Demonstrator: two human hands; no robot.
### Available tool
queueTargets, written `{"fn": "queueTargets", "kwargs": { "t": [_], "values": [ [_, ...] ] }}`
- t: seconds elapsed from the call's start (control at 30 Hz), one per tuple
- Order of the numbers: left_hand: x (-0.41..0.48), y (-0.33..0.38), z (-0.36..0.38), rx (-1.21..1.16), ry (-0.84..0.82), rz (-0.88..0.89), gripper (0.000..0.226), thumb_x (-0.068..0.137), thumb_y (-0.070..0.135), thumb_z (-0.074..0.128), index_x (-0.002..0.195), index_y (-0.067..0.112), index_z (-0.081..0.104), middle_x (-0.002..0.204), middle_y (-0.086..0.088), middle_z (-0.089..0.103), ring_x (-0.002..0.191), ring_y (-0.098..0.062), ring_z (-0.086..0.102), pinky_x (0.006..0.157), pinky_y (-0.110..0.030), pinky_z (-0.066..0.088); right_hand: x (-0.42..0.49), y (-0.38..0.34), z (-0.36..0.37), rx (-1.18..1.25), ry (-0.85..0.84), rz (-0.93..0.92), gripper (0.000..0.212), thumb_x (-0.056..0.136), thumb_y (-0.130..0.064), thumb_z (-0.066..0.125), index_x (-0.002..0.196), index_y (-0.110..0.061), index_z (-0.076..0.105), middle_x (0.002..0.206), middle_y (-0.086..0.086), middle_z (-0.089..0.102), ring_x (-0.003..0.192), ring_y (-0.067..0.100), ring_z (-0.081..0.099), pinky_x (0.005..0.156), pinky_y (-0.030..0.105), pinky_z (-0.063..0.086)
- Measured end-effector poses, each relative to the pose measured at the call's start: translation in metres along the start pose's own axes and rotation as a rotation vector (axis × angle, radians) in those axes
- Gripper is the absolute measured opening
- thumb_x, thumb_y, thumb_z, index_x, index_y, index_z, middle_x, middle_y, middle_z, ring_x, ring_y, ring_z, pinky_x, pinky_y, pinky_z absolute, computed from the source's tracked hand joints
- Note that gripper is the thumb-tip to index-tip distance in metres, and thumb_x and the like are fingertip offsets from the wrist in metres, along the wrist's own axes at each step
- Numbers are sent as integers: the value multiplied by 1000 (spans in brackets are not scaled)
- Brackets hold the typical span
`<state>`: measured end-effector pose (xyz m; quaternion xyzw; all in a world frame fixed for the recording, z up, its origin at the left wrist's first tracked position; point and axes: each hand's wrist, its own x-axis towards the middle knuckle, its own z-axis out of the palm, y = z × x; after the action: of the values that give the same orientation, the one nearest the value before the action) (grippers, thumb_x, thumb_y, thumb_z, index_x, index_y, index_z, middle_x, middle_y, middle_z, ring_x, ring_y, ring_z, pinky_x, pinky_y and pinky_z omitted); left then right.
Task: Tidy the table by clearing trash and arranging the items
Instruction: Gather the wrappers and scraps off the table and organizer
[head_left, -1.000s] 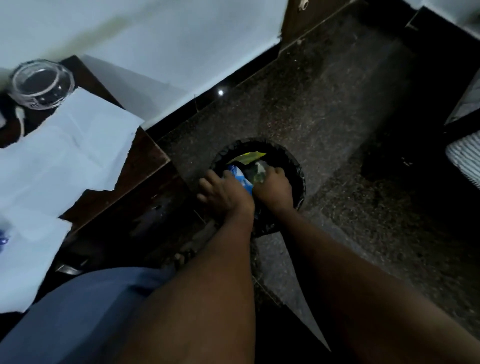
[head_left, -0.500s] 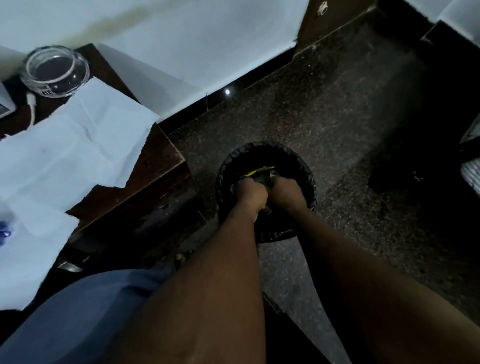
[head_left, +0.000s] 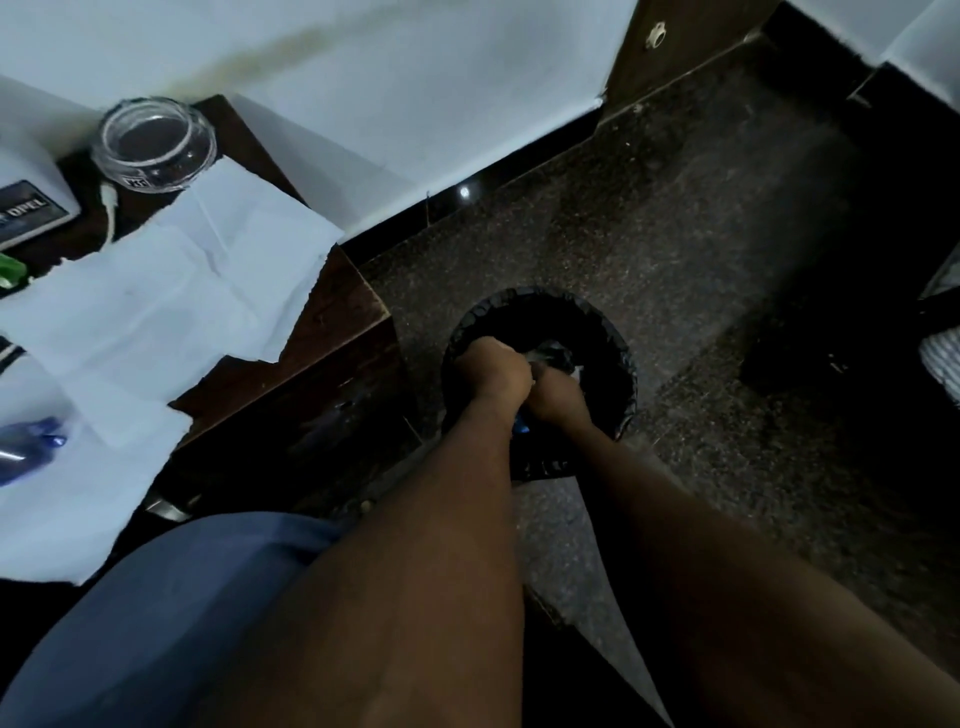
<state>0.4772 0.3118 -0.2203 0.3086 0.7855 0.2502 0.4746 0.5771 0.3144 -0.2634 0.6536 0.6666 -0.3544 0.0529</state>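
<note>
Dark speckled floor beside the desk (head_left: 332, 317) carries a black trash bin (head_left: 535, 293), with both hands inside. The left hand (head_left: 493, 369) has its fingers (head_left: 514, 359) curled tight on crumpled wrappers (head_left: 553, 356). The right hand (head_left: 558, 397) hides its fingers, so I cannot tell their state.

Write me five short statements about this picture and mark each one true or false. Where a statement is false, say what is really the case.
1. Both hands reach into the black bin. True: the left hand and the right hand are inside the black bin.
2. The bin stands on the table. False: it stands on the dark floor, beside the table.
3. A clear glass jar stands on the table near the wall. True: the glass jar is at the far corner.
4. The white paper is already in the bin. False: the white paper lies spread on the table.
5. The right hand holds the blue bottle. False: the blue bottle lies on the table at the left edge of the view.
</note>
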Motion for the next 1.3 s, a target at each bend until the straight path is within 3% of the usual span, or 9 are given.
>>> {"fn": "queueTargets", "kwargs": {
  "t": [0.13, 0.27, 0.53, 0.8, 0.9, 0.97, 1.1, 1.23, 1.3],
  "values": [
    [-15, 6, -7, 71, -7, 9, 31, 103, 14, 46, 121, 0, 67, 124, -20, 68, 115, -36, 63, 80, -35, 46, -23, -8, -11, 115, 158, 21, 34, 96, -21, 58, 127, -7, 60, 122, 20, 69, 111, 39, 65, 87, 42, 52],
    [-37, 20, -21, 48, 0, 57, 32, 101, 15, 46, 119, 3, 70, 124, -20, 68, 116, -37, 64, 97, -39, 52, -46, -20, -31, 125, 297, 53, 35, 91, -21, 60, 124, -10, 60, 125, 18, 64, 113, 38, 62, 90, 40, 50],
    [-96, 37, -77, 197, 32, 217, 32, 101, 16, 48, 120, 7, 72, 127, -16, 69, 120, -35, 63, 99, -36, 51, -110, -51, -71, 53, 385, -132, 17, 89, -22, 59, 103, -17, 69, 106, 8, 72, 98, 30, 66, 72, 32, 44],
    [-156, 47, -165, -97, 149, 403, 40, 102, 37, 46, 103, 9, 75, 100, -9, 77, 102, -29, 70, 95, -43, 54, -172, -123, -101, 57, 457, -271, 17, 86, -30, 59, 93, -19, 70, 90, 8, 75, 84, 31, 72, 75, 36, 59],
    [-179, 44, -211, -128, 231, 441, 48, 96, 48, 45, 102, 12, 76, 105, -11, 77, 104, -32, 70, 94, -46, 55, -194, -169, -103, 98, 500, -378, 23, 83, -30, 59, 97, -27, 76, 95, 5, 78, 90, 30, 73, 71, 25, 48],
    [-188, 36, -244, -168, 290, 464, 48, 97, 48, 45, 97, 12, 76, 98, -8, 77, 98, -30, 72, 90, -43, 57, -204, -199, -103, 142, 508, -435, 20, 82, -28, 61, 94, -27, 77, 95, 2, 78, 93, 27, 72, 69, 23, 41],
    [-203, 11, -308, -299, 359, 451, 41, 104, 43, 50, 88, 14, 74, 85, -3, 75, 81, -24, 71, 64, -21, 54, -223, -257, -96, 175, 441, -528, 24, 83, -20, 56, 94, -27, 76, 95, -2, 79, 93, 21, 72, 80, 28, 56],
    [-212, -23, -368, -93, 413, 456, 53, 105, 50, 42, 99, 9, 76, 102, -10, 77, 97, -32, 71, 92, -44, 55, -243, -320, -75, 116, 342, -649, 23, 83, -20, 52, 86, -28, 73, 100, -1, 77, 93, 24, 72, 86, 36, 58],
    [-213, -39, -391, -16, 430, 442, 51, 105, 47, 41, 98, 9, 75, 107, -12, 75, 102, -34, 68, 92, -43, 53, -249, -347, -60, 81, 294, -709, 22, 86, -17, 54, 81, -27, 73, 97, -1, 76, 90, 26, 73, 84, 37, 58]
  ]
}}
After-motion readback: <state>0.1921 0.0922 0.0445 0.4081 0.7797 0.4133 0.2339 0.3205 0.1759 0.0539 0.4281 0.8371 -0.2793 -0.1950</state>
